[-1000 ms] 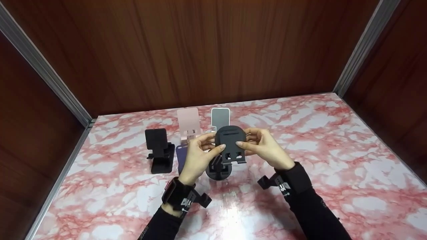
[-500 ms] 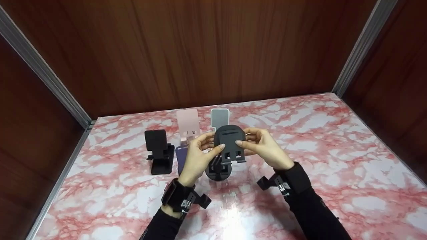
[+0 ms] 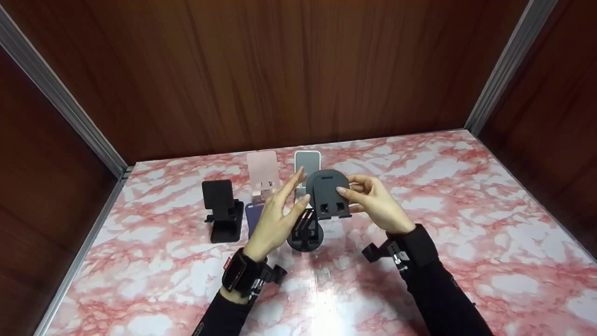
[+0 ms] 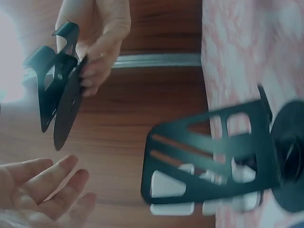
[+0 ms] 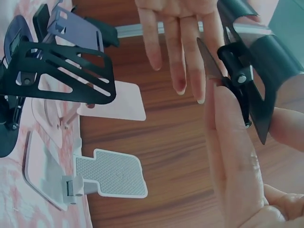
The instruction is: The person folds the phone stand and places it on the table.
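A dark grey folded phone stand (image 3: pixel 326 198), with a rounded end and two square cutouts, is held up over the table. My right hand (image 3: pixel 380 205) pinches its right edge, thumb on the front face and fingers behind. The left hand (image 3: pixel 273 219) is just left of the stand, fingers extended and holding nothing. In the left wrist view a gap separates those fingers from the held phone stand (image 4: pixel 69 107). Below and behind stands a black slotted phone stand (image 3: pixel 305 238) on a round base, partly covered by the held one.
A black phone stand (image 3: pixel 219 196) stands at the left of the marbled table (image 3: pixel 466 210). Behind the left hand are a pink phone stand (image 3: pixel 262 170) and a purple phone stand (image 3: pixel 253 214). A white-rimmed grey phone stand (image 3: pixel 308 161) is at the back. Wood panels (image 3: pixel 298 70) enclose the table.
My left hand has let go of the folded phone stand and spread its fingers to the left. The right hand keeps hold, and the stand has shifted slightly right and up.
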Motion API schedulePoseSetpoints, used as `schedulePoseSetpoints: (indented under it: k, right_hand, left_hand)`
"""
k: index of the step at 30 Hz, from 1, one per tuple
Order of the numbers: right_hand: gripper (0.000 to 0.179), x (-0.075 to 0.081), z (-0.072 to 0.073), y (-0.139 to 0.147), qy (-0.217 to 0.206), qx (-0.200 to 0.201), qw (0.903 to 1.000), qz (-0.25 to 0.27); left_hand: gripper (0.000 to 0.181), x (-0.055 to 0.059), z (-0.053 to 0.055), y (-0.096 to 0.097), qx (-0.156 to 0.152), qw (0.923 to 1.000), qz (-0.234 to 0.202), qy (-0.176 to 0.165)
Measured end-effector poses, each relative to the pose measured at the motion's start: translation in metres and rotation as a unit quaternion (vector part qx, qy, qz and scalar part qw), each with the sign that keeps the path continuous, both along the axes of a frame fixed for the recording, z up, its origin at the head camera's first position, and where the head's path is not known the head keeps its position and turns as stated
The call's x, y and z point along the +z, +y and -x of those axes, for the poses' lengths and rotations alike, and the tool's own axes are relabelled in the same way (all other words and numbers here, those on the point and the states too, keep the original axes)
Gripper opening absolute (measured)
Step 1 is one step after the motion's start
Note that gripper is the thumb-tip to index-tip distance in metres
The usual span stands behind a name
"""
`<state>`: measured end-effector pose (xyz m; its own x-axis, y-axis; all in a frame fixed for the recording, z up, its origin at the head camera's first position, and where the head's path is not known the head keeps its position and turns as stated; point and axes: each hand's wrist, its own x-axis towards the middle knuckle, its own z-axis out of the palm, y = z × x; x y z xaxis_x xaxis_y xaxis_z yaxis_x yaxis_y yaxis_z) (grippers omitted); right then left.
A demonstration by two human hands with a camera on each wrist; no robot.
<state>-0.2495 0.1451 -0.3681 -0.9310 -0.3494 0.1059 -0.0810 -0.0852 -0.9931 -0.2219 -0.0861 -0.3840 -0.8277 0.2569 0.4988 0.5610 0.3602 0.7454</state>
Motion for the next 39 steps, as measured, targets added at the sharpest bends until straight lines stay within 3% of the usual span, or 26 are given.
schedulePoseSetpoints:
  k: [4,10,15,21,27,33,39]
  right_hand:
    - [0.022,-0.001,0.004,0.003,-0.013,-0.004,0.9997,0.019]
    - [0.017,-0.009,0.013,0.018,-0.050,-0.031,0.9979,0.027]
    - [0.023,-0.023,0.022,0.040,-0.055,-0.043,0.9976,0.005]
    - [0.026,-0.040,0.032,0.064,-0.063,-0.062,0.9950,-0.047]
    - [0.026,-0.047,0.045,0.086,-0.073,-0.070,0.9895,-0.103]
    - [0.040,-0.050,0.061,0.099,-0.075,-0.084,0.9752,-0.191]
    - [0.041,-0.059,0.074,0.100,-0.056,-0.088,0.9593,-0.263]
  left_hand:
    - [0.064,-0.001,-0.001,-0.003,0.039,0.9941,0.096,0.031]
    - [0.072,-0.011,-0.001,-0.009,0.088,0.9679,0.216,0.095]
    - [0.074,-0.023,-0.002,-0.022,0.119,0.9507,0.266,0.106]
    - [0.074,-0.037,-0.004,-0.042,0.149,0.9361,0.305,0.094]
    - [0.072,-0.051,-0.008,-0.057,0.161,0.9301,0.312,0.106]
    - [0.072,-0.057,-0.010,-0.065,0.171,0.9266,0.316,0.112]
    - [0.071,-0.058,-0.010,-0.069,0.173,0.9221,0.330,0.105]
